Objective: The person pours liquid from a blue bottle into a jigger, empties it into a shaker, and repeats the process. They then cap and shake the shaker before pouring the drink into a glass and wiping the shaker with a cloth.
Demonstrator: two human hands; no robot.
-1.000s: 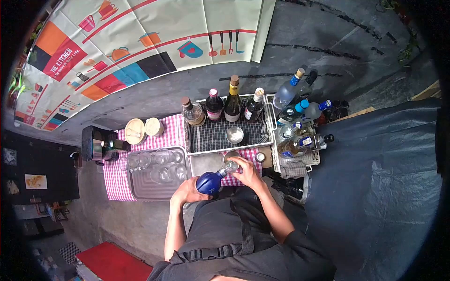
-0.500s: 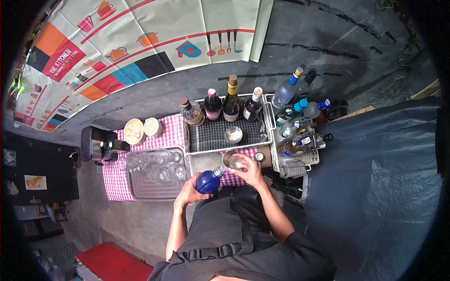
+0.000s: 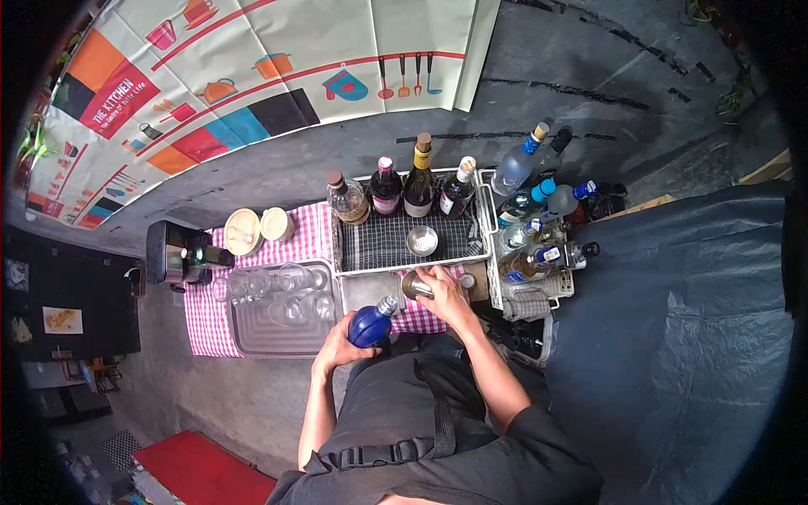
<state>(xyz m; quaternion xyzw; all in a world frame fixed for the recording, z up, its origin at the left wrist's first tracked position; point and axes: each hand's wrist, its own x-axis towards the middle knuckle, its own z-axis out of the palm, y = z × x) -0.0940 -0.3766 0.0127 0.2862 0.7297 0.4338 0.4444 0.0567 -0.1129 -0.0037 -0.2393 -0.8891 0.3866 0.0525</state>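
Observation:
My left hand [image 3: 340,343] is wrapped round the round body of a dark blue bottle [image 3: 369,326]. The bottle leans up and to the right, with its silvery neck [image 3: 388,305] near the metal cup. Above the checked cloth, my right hand [image 3: 448,296] is closed and turned palm down at the right side of a metal cup [image 3: 413,284], its fingertips at the rim. The small clear glass it held a moment ago is mostly hidden by the fingers.
Several upright bottles [image 3: 418,181] stand in a white wire rack [image 3: 339,273] with a metal strainer [image 3: 422,241]. More bottles [image 3: 523,206] crowd the right rack. Left, a grey tray [image 3: 252,341] carries several clear glasses [image 3: 290,310]; wooden-topped containers [image 3: 243,229] stand behind it.
My right hand has turned over and moved slightly towards the metal cup, tipping the small glass out of sight. The blue bottle's neck has dropped slightly left, away from the right hand.

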